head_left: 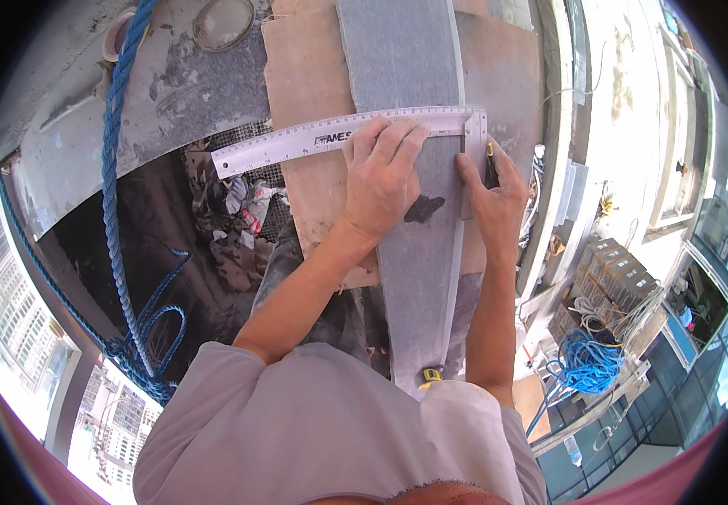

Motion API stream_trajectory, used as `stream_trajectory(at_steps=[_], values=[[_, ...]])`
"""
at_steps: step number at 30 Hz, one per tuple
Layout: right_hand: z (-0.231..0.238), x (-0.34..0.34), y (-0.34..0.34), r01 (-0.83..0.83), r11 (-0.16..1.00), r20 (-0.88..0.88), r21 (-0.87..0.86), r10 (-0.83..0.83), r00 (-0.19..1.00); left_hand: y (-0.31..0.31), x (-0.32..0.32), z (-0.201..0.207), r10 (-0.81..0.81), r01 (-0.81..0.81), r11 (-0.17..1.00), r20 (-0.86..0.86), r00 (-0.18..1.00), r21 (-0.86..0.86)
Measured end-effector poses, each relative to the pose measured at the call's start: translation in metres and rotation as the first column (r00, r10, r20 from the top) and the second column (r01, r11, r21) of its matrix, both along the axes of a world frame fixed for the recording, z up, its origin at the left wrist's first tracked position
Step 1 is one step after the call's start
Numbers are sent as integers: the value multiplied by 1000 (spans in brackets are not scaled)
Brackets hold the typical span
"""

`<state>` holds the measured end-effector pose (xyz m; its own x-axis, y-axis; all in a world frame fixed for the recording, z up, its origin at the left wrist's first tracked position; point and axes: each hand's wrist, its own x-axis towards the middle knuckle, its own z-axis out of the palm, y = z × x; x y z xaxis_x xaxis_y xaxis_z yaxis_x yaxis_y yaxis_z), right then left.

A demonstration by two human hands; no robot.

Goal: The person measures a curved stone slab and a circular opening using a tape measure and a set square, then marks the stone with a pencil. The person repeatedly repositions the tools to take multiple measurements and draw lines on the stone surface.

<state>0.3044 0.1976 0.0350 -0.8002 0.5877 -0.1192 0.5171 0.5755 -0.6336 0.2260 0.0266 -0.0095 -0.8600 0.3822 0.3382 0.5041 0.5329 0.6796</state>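
A long grey board [414, 252] runs away from me, and a metal try square [288, 149] lies across it, its blade reaching out to the left. My left hand [383, 181] presses down on the blade with bent fingers. At the right edge of the board, my right hand [496, 198] grips the square's stock [466, 189] between thumb and fingers. A thin dark stick with a yellowish end, pencil-like, [490, 156] shows at its index finger. Close to my body, a yellow and black tape measure [430, 376] sits on the board.
Brown sheets [305, 76] lie under the board. Left of it, a dark gap holds crumpled rubbish [250, 202], and a thick blue rope [111, 168] hangs down. To the right are a coil of blue rope [589, 360] and stacked boxes [614, 273]. A round lid-like thing [222, 23] lies far left.
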Motion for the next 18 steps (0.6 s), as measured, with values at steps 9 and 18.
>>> stream_trajectory(at_steps=[9, 18], values=[[-1, -1, 3, -21, 1000, -34, -23, 20, 999, 0, -1, -1, 0, 0, 1000, 4, 1000, 22], [-7, 3, 4, -13, 1000, -44, -27, 11, 999, 0, 0, 0, -4, 4, 1000, 9, 1000, -2]])
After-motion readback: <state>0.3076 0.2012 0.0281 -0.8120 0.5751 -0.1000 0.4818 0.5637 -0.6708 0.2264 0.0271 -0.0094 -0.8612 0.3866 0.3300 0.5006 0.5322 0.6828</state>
